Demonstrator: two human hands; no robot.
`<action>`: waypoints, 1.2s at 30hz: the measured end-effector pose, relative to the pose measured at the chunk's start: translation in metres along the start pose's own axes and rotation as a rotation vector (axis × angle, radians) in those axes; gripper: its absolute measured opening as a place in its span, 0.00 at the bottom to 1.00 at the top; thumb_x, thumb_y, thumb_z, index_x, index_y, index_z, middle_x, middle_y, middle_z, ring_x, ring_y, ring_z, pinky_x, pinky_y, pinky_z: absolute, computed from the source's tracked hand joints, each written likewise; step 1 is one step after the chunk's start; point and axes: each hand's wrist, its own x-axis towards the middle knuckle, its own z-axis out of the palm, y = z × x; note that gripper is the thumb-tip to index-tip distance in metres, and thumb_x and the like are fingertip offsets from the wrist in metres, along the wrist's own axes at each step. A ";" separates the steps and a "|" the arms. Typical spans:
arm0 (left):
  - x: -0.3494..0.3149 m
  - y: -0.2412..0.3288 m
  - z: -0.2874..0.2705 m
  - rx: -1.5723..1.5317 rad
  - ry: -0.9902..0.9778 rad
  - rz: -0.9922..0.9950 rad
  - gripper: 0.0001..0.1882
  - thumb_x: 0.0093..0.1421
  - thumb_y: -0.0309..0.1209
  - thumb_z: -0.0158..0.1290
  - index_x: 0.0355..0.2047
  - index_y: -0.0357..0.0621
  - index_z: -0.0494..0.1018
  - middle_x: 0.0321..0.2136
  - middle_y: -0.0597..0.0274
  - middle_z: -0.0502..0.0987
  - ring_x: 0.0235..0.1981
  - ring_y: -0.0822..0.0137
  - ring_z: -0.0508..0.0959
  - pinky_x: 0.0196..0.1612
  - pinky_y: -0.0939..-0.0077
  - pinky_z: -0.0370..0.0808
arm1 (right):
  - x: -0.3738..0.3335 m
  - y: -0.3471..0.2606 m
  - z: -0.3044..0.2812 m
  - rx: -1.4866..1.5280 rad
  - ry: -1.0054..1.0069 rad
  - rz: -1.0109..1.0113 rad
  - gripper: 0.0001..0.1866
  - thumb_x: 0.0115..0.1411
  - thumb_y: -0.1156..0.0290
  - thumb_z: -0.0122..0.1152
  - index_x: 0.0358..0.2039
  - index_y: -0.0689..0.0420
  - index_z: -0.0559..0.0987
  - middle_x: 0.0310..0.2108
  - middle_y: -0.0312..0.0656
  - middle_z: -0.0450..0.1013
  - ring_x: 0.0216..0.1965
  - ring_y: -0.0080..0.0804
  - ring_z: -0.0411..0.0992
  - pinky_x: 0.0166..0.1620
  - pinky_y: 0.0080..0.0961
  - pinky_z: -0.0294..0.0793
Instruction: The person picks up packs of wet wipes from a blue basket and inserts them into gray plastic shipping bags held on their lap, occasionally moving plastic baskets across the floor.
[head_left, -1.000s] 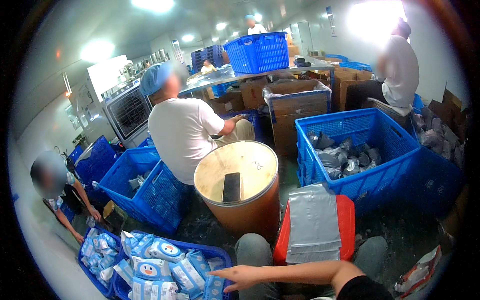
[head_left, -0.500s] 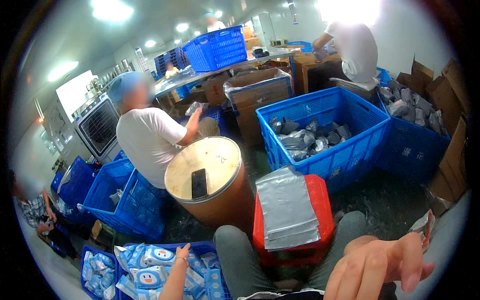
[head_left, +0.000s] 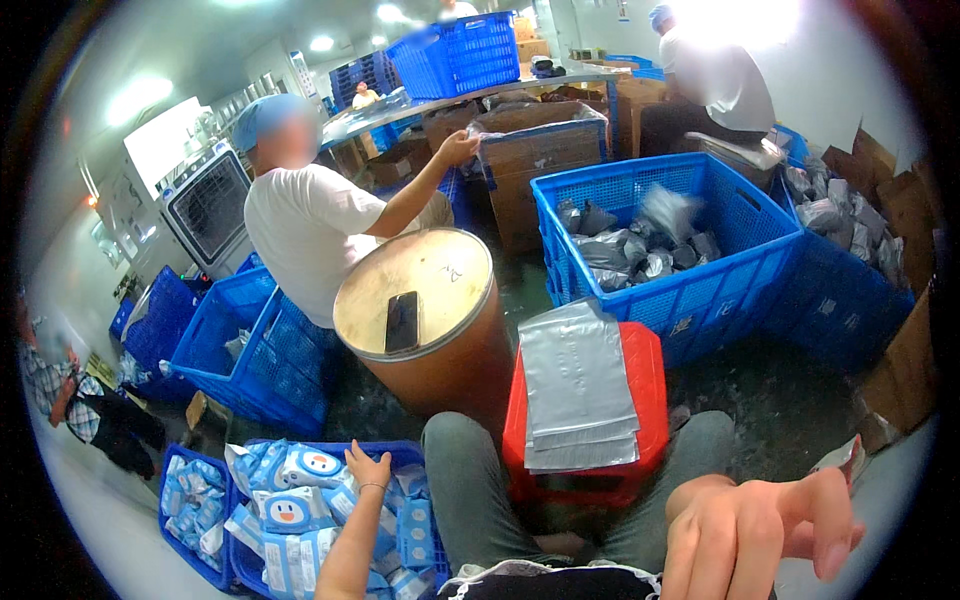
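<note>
My left hand (head_left: 368, 468) is over the blue-and-white soft packs (head_left: 287, 512) with cartoon faces, its fingers apart and touching or just above the packs. These packs fill a blue plastic basket (head_left: 440, 560) beside my left knee. My right hand (head_left: 750, 530) hangs in the near right foreground, fingers loosely bent, the index finger apart from the others; nothing shows in it. Between my knees, a stack of flat silver-grey mailer bags (head_left: 578, 385) lies on a red plastic stool (head_left: 648, 400). A silver-and-red wrapper-like piece (head_left: 845, 457) shows beyond the right hand.
Ahead is a large blue crate (head_left: 660, 315) of grey wrapped parcels, one blurred by motion. A brown drum (head_left: 440, 385) bears a black phone (head_left: 402, 322). A seated co-worker (head_left: 305, 215) in a blue cap sits left of it. Cardboard (head_left: 900, 350) stands at right.
My left hand's fingers have spread over the packs. The co-worker's arm now stretches rightward, and the silver parcel from that hand is gone; a blurred parcel appears over the large crate. The whole view has shifted.
</note>
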 end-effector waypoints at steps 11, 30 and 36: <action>0.129 0.141 -0.016 -0.359 0.270 0.276 0.44 0.56 0.43 0.58 0.64 0.32 0.51 0.63 0.32 0.52 0.65 0.41 0.52 0.67 0.56 0.51 | 0.006 0.000 0.004 -0.033 0.058 0.023 0.17 0.68 0.56 0.48 0.53 0.48 0.66 0.41 0.54 0.76 0.43 0.47 0.76 0.43 0.37 0.75; 0.268 0.137 0.017 -1.258 -0.318 -0.063 0.26 0.59 0.28 0.54 0.57 0.38 0.62 0.46 0.51 0.75 0.41 0.60 0.77 0.44 0.66 0.76 | -0.090 0.053 -0.128 -0.569 0.874 0.052 0.35 0.64 0.36 0.37 0.57 0.53 0.65 0.42 0.50 0.73 0.39 0.40 0.74 0.42 0.39 0.73; 0.248 0.143 0.005 -1.103 -0.213 0.009 0.25 0.61 0.32 0.52 0.56 0.38 0.62 0.46 0.53 0.74 0.44 0.62 0.76 0.48 0.68 0.72 | -0.210 0.026 -0.205 -1.143 1.347 0.478 0.23 0.64 0.61 0.56 0.55 0.59 0.66 0.42 0.46 0.73 0.42 0.32 0.73 0.50 0.30 0.71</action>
